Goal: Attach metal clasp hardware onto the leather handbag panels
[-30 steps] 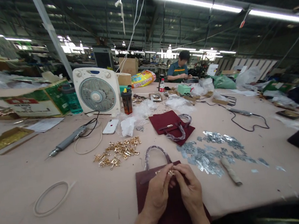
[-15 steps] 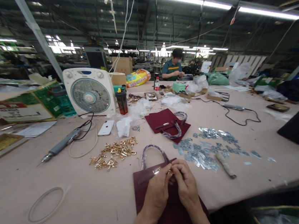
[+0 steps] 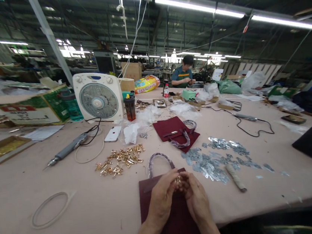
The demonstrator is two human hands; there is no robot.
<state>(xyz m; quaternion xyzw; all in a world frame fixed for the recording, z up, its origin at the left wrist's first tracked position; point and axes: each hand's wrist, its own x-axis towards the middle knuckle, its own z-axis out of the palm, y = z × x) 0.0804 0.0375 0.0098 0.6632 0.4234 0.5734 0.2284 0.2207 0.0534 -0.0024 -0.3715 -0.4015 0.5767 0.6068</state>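
A dark red bag (image 3: 155, 211) with a plastic-wrapped handle (image 3: 157, 159) lies flat at the table's near edge. Both my hands rest on its upper part, fingers pinched together over a small gold metal fitting (image 3: 178, 180). My left hand (image 3: 162, 197) curls round the fitting from the left. My right hand (image 3: 196, 197) presses on it from the right. A pile of gold fittings (image 3: 120, 160) lies to the upper left of the bag, and a spread of silver metal plates (image 3: 217, 157) lies to the upper right.
A second dark red bag (image 3: 176, 131) lies further back. Also on the table are an electric screwdriver (image 3: 66, 150), a white phone (image 3: 112, 134), a white fan (image 3: 99, 97), a dark cup (image 3: 130, 108), a white ring (image 3: 49, 210) and a tape-wrapped stick (image 3: 235, 177). Another person (image 3: 183, 75) works at the far end.
My hands have closed in tighter over the gold fitting, hiding more of it. The camera view shifted slightly; the bag stays put.
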